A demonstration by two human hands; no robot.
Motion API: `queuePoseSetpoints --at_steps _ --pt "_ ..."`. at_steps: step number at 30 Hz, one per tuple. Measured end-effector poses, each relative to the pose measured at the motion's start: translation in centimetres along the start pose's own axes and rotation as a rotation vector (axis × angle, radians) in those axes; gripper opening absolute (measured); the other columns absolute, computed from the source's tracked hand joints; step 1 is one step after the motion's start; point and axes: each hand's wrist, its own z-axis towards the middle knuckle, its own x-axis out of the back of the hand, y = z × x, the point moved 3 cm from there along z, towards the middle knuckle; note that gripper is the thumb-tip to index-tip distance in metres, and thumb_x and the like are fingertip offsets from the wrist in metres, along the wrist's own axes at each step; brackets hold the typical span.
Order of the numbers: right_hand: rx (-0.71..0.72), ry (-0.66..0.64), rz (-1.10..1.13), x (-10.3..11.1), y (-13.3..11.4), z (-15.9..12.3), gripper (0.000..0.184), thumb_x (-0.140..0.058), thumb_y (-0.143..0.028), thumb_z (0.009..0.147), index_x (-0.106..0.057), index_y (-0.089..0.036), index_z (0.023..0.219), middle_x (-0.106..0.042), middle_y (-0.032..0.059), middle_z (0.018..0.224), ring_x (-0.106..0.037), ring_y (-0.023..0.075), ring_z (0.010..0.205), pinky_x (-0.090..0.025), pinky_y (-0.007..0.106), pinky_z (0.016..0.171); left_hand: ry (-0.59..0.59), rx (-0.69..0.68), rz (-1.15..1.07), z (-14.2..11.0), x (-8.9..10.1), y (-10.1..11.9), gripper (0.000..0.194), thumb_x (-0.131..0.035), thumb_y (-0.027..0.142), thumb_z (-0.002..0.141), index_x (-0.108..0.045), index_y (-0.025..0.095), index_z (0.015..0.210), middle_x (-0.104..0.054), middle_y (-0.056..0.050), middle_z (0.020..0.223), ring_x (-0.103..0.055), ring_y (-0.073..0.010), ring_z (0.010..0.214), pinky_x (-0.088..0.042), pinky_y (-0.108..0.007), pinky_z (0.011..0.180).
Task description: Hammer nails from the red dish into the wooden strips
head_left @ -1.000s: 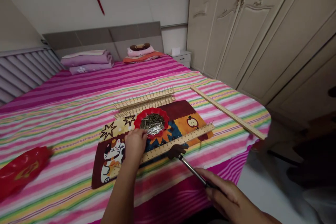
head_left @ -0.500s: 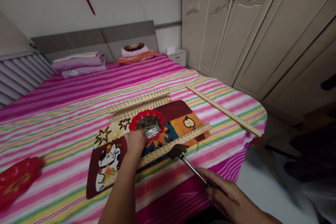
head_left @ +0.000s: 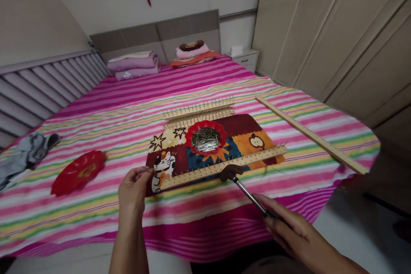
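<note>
My right hand grips a claw hammer by its dark handle, with the dark head low over the near edge of a wooden strip. Small holes and several upright nails line that strip. It lies across a colourful patterned mat with a cat picture at its left. My left hand is pinched closed beside the mat's left edge; whatever is between the fingertips is too small to make out. Behind the strip, a red scalloped bowl on the mat holds a heap of loose nails.
Nail-studded wooden strips lie behind the mat, and a long bare strip to the right. A red plate and grey cloth are on the left. Everything rests on a striped bedspread; folded bedding sits by the headboard.
My left hand has left the nail bowl and moved left and toward me, to the mat's left edge. The hammer stays in my right hand. The view has turned left.
</note>
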Motion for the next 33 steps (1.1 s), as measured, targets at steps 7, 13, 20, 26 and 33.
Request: queuePoseSetpoints --at_steps 7,13,20,26,33 --pt "0.045 -0.124 -0.064 -1.3 -0.7 0.5 0.057 -0.051 -0.052 0.087 -0.046 -0.029 0.14 -0.041 -0.0035 0.064 -0.039 0.0128 0.055 -0.038 0.022 0.052 -0.028 0.057 -0.003 -1.2 0.5 -5.3 0.029 -0.071 0.039 0.047 -0.063 0.017 0.064 -0.067 -0.001 0.064 -0.06 -0.0143 0.062 -0.047 -0.025 0.058" --pt "0.032 -0.144 -0.089 -1.6 -0.3 0.4 0.057 -0.047 -0.049 0.091 -0.041 -0.025 0.142 -0.031 -0.005 0.062 -0.031 0.0121 0.055 -0.03 0.02 0.048 -0.042 0.108 0.037 -1.4 -0.2 -6.6 0.029 -0.072 0.039 0.049 -0.067 0.017 0.068 -0.069 -0.001 0.067 -0.061 -0.0152 0.067 -0.049 -0.027 0.067" --pt "0.061 -0.137 -0.097 -1.6 0.2 0.6 0.054 -0.048 -0.047 0.089 -0.044 -0.028 0.14 -0.035 -0.0048 0.062 -0.033 0.0119 0.054 -0.034 0.02 0.048 -0.024 0.08 0.011 -1.2 -0.4 -7.5 0.031 -0.072 0.041 0.05 -0.067 0.017 0.069 -0.069 -0.001 0.068 -0.062 -0.0153 0.068 -0.048 -0.027 0.066" --pt "0.105 -0.105 -0.095 -2.1 -0.7 0.7 0.05 -0.051 -0.041 0.089 -0.049 -0.026 0.137 -0.036 -0.0052 0.061 -0.033 0.0106 0.052 -0.034 0.019 0.046 -0.032 0.056 0.125 -1.3 -0.4 -6.8 0.032 -0.07 0.044 0.05 -0.066 0.019 0.069 -0.066 0.0 0.064 -0.059 -0.0148 0.064 -0.046 -0.026 0.063" --pt "0.237 -0.125 -0.288 -2.8 -2.9 1.5 0.048 -0.047 -0.034 0.091 -0.049 -0.023 0.138 -0.05 -0.0031 0.062 -0.044 0.0116 0.051 -0.04 0.019 0.047 -0.047 -0.046 0.312 -1.7 -0.4 -6.3 0.03 -0.062 0.047 0.06 -0.067 0.021 0.073 -0.068 0.0 0.069 -0.06 -0.0165 0.067 -0.046 -0.027 0.065"
